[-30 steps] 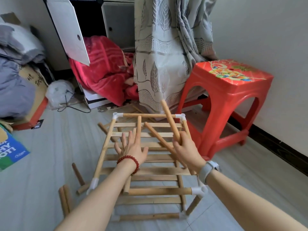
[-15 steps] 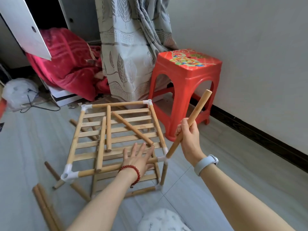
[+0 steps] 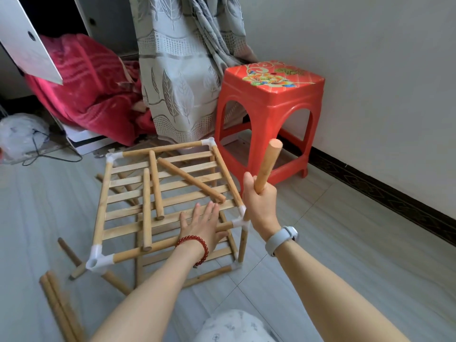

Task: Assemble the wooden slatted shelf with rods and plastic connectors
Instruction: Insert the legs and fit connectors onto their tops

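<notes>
The wooden slatted shelf (image 3: 128, 206) stands on the floor, its top frame joined by white plastic connectors (image 3: 98, 261). Three loose rods (image 3: 190, 180) lie across the top slats. My left hand (image 3: 202, 227) lies flat with spread fingers on the front right part of the slats. My right hand (image 3: 259, 206) grips a wooden rod (image 3: 267, 164) near its lower end. The rod stands nearly upright, leaning right, and its bottom meets the front right connector (image 3: 240, 219), hidden partly by my hand.
A red plastic stool (image 3: 269, 99) stands just behind the shelf on the right, by the wall. More rods (image 3: 59, 307) lie on the floor at the left. A grey curtain (image 3: 182, 70), a red blanket (image 3: 84, 85) and a white bag (image 3: 19, 134) are behind.
My right hand lifted the rod off the shelf top, swung it right, and raised it more upright over the front right connector. My left hand slid onto the front right slats.
</notes>
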Available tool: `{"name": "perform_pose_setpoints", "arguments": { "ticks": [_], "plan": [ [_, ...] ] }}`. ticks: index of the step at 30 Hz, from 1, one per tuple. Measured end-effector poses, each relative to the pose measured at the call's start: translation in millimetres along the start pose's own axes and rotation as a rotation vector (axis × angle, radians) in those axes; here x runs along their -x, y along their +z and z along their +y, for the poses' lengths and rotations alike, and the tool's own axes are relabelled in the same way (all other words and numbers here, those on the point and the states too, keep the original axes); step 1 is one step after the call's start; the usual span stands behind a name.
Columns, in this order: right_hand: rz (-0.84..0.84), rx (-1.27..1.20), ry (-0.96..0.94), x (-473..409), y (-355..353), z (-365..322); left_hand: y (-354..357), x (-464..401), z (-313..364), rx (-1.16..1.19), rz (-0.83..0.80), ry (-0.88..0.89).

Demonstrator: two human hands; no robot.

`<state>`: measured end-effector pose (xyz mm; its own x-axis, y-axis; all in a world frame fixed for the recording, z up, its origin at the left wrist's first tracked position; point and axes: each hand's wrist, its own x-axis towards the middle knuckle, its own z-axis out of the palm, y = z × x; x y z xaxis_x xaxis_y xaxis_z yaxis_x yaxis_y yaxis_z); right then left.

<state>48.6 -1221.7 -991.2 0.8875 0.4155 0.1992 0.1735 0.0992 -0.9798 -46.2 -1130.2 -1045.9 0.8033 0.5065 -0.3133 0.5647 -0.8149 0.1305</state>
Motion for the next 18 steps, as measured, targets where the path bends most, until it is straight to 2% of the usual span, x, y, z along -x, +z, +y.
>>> {"name": "perform_pose_setpoints", "arguments": {
  "ticks": [3,6,9,14,16,18],
  "plan": [
    [-0.076,0.031,0.051,-9.4,8.2,-1.5,1.3,2.0,0.0,0.006,-0.001,0.008],
    [-0.13,-0.056,0.116,-13.5,-3.4,2.8,8.1,5.8,-3.3,-0.014,0.007,0.009],
    [-0.136,-0.1,0.104,-10.9,-6.6,7.9,10.3,1.6,-4.1,-0.025,0.0,0.013],
    [-0.099,0.015,0.107,-6.5,-4.8,16.7,6.2,5.7,-3.8,0.088,-0.096,0.076],
    [-0.074,0.072,0.14,-3.9,-6.1,19.6,-7.0,13.2,-16.4,0.208,-0.046,0.11],
    [-0.041,0.213,0.151,0.3,-5.0,26.3,-22.0,22.9,-35.4,0.27,0.074,0.111]
  ]
}}
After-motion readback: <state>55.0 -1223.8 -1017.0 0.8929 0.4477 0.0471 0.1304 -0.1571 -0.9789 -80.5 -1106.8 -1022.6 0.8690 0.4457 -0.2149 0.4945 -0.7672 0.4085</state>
